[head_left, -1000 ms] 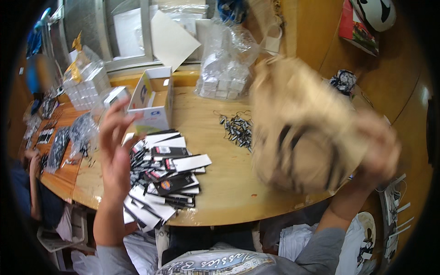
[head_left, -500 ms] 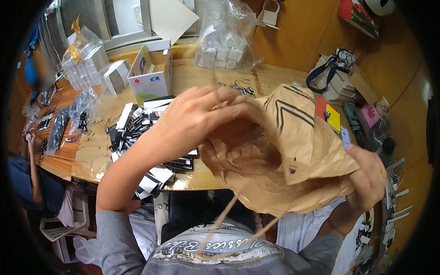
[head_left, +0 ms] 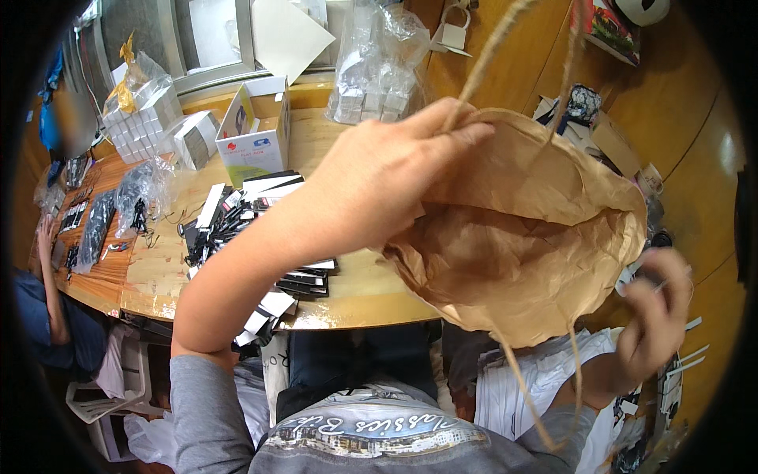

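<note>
My left hand (head_left: 387,170) is closed on the rim of a brown paper bag (head_left: 521,261), beside the base of its twisted cord handle (head_left: 499,49). The bag is raised over the table's front edge, with its mouth toward me and its crumpled inside showing. A second cord handle (head_left: 517,379) hangs from the near rim. Just off the bag's right side is my right hand (head_left: 651,316), blurred, its fingers bent but apart. A small pale patch shows by its fingertips; I cannot make out what it is.
On the table (head_left: 150,276) lies a heap of black-and-white small packages (head_left: 237,225). Behind it stand an open white carton (head_left: 257,146), stacked white boxes (head_left: 142,118) and a clear plastic bag of boxes (head_left: 375,87). At far left is another person's arm (head_left: 51,284).
The bag has turned so its mouth opens wider toward me, and one cord handle now stands up. My left hand rose to the right; my right hand came off the bag's edge.
</note>
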Demonstrator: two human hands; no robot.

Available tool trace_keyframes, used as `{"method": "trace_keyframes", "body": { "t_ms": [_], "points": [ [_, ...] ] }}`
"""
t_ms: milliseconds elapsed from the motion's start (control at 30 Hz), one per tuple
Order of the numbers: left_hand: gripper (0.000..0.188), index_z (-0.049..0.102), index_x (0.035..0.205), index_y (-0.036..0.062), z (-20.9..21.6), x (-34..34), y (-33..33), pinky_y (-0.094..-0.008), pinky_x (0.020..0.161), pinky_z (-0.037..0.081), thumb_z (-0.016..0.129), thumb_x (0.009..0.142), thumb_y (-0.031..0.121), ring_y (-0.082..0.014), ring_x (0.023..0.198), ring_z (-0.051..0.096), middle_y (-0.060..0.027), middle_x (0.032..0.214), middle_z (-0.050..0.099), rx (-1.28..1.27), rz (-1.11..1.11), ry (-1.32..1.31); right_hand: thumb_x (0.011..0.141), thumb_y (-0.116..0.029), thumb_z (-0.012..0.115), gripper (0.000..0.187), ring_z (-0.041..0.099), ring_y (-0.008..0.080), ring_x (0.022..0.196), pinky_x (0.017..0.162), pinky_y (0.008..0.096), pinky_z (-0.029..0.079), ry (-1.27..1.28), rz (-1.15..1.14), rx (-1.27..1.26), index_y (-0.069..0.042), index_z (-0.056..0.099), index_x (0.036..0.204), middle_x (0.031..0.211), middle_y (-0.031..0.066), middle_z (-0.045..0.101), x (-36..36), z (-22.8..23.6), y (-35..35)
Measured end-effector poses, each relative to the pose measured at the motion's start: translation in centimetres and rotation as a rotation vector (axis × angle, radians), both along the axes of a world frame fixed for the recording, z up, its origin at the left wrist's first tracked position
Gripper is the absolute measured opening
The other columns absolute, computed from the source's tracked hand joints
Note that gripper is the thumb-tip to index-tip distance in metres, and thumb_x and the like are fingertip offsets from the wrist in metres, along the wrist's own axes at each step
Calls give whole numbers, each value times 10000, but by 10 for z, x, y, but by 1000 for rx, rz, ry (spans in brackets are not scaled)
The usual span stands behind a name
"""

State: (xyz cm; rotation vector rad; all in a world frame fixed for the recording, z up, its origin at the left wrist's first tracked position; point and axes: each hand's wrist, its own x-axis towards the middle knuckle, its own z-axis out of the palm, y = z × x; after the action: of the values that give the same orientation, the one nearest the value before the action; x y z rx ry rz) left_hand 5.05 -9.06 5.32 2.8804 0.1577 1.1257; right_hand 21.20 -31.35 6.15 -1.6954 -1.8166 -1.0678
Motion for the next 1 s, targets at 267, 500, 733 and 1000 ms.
{"method": "trace_keyframes", "body": {
  "t_ms": [267, 500, 733, 1000],
  "points": [
    [328, 491, 997, -22, 12, 29, -48, -328, 519, 473, 478, 672, 24, -272, 642, 561, -109, 976, 473, 86, -265, -71, 668, -76, 549, 244, 511, 236, 935, 777, 301, 411, 411, 170, -1117, -22, 568, 904, 983, 138, 542, 18, -66, 134],
    [418, 558, 970, 19, 34, -18, -26, -327, 763, 433, 449, 588, -109, -303, 893, 540, -133, 1035, 519, -36, -159, -148, 682, -56, 549, 267, 519, 226, 922, 776, 296, 416, 658, 397, -802, -9, 543, 945, 987, 134, 541, -22, -114, 213],
    [337, 566, 983, 10, 28, -38, -26, -337, 785, 435, 558, 647, 37, -271, 917, 535, -132, 1009, 532, -29, -3, -107, 697, -35, 549, 293, 528, 215, 909, 774, 290, 420, 822, 662, -625, 4, 518, 986, 991, 131, 540, -89, -117, 263],
    [365, 559, 993, 30, 28, -38, -18, -337, 768, 443, 555, 630, -14, -267, 908, 543, -120, 1007, 533, 86, 94, -100, 714, -11, 549, 325, 539, 204, 894, 772, 284, 425, 943, 785, -608, 19, 489, 1032, 995, 127, 538, -116, -123, 287]
  ]
}}
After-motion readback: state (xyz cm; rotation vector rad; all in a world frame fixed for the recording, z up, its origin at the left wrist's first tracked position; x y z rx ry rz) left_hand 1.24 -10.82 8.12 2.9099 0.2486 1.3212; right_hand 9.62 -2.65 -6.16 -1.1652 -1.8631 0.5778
